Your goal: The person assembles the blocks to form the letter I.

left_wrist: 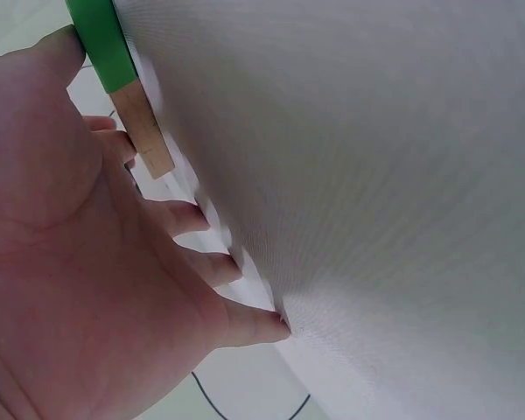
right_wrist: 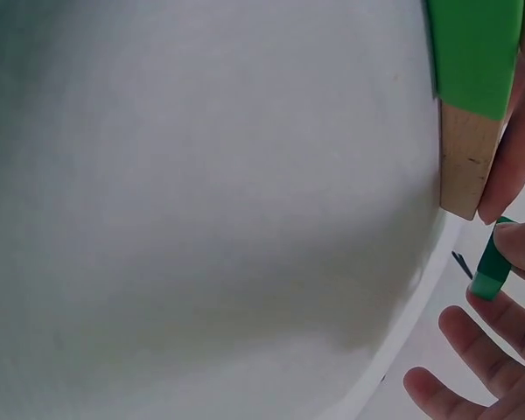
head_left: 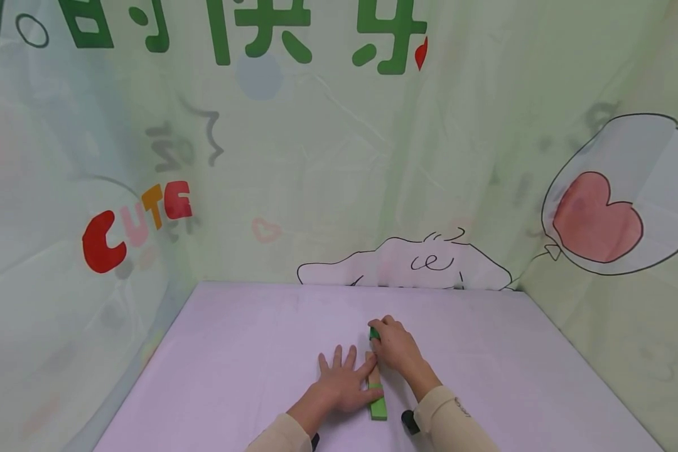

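Note:
A slim bar (head_left: 375, 375), bare wood at its far end and bright green at its near end, lies lengthwise on the table. My left hand (head_left: 341, 384) rests beside it with fingers spread on the cloth. Its thumb lies across the green part, and its index finger reaches the wooden end. In the left wrist view the thumb (left_wrist: 63, 54) touches the green section (left_wrist: 105, 44). Just beyond the wooden end, my right hand (head_left: 398, 345) pinches a small dark green piece (right_wrist: 493, 262) with a paler green tip. The rest of that piece is hidden by the fingers.
A pale lilac cloth covers the table (head_left: 248, 351). Printed curtains (head_left: 316, 157) hang behind and along both sides. A black wrist device (head_left: 410, 422) sits at the right sleeve.

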The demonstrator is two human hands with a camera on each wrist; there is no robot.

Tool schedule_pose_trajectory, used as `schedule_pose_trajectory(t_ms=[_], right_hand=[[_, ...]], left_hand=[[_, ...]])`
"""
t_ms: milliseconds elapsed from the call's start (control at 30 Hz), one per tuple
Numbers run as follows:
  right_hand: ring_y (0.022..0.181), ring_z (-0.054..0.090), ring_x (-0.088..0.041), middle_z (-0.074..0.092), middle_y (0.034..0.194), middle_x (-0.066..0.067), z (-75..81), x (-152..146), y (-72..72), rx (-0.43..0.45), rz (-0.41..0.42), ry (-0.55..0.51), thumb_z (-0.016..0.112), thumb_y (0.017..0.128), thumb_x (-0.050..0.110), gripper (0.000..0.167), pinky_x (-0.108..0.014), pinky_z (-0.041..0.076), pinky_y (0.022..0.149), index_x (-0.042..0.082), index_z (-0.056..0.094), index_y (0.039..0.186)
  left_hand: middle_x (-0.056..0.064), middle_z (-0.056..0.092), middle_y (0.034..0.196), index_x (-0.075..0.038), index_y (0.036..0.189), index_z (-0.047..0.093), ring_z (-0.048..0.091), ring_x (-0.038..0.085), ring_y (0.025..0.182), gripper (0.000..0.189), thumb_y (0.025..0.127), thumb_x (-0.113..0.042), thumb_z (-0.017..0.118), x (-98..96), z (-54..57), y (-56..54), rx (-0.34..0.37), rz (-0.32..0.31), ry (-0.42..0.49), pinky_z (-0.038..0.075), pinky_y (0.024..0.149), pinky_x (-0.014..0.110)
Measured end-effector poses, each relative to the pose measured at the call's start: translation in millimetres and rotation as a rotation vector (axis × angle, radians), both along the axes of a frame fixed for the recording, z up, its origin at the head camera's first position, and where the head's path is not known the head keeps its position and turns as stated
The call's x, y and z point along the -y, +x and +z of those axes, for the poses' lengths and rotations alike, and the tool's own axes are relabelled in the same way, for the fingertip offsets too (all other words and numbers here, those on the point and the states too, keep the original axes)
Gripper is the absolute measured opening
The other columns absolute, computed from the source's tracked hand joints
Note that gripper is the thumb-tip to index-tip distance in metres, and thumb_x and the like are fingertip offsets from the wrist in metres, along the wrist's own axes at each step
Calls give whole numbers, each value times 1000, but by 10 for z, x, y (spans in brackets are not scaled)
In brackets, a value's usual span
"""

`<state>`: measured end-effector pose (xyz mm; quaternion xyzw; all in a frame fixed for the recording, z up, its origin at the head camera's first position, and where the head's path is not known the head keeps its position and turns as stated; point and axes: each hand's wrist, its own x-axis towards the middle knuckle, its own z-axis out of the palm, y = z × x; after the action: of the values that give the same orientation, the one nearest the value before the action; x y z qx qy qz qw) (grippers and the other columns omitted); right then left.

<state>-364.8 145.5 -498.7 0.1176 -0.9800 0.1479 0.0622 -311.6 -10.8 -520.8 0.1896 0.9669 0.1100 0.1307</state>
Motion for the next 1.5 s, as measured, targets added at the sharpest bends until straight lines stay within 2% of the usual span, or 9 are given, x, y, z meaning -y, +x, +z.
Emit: schedule_pose_trajectory(t_ms=[467,700,900,1100,1233,1433,1500], right_hand=[[101,63,-27,64,117,-13,-77,2,-54,28,10,-2,72,95,13,36,-49,58,90,10,68,131],[99,63,-26,64,115,-13,-106,2,-47,33,8,-7,73,94,12,36,-49,58,88,10,69,130],[98,63,-26,64,114,-13,-105,4,-47,42,15,-11,73,94,11,35,-48,58,90,9,69,129],[99,63,-26,64,115,-13,-106,11,-76,54,11,2,74,94,11,36,-48,58,92,10,69,130],[100,63,-27,65,115,-13,-122,23,-101,57,14,2,74,94,11,36,-49,57,93,10,69,129],[100,64,-27,66,116,-13,-129,35,-134,65,21,6,75,93,12,36,-50,57,92,10,70,128],[100,64,-28,66,117,-13,-129,38,-141,72,19,8,75,93,12,35,-50,57,92,10,70,128]], left_hand=[[13,25,171,-42,163,28,19,45,158,77,96,-78,42,11,41,20,8,-4,10,16,117,77],[13,23,172,-45,163,25,17,45,158,77,95,-80,39,21,7,14,32,-7,18,13,117,77],[12,22,173,-48,162,24,15,45,159,76,95,-82,36,14,-40,-1,18,1,20,13,118,77],[13,23,172,-44,163,27,16,45,159,76,96,-78,40,13,10,9,22,-3,26,13,118,77],[14,22,172,-43,163,28,15,45,159,76,96,-78,39,6,-47,-13,17,-4,35,13,118,77],[13,23,172,-42,163,29,16,45,159,76,97,-77,40,4,11,11,19,4,28,13,118,76],[13,22,172,-43,163,28,15,45,159,76,96,-79,39,-1,-36,-13,18,2,28,13,118,76]])
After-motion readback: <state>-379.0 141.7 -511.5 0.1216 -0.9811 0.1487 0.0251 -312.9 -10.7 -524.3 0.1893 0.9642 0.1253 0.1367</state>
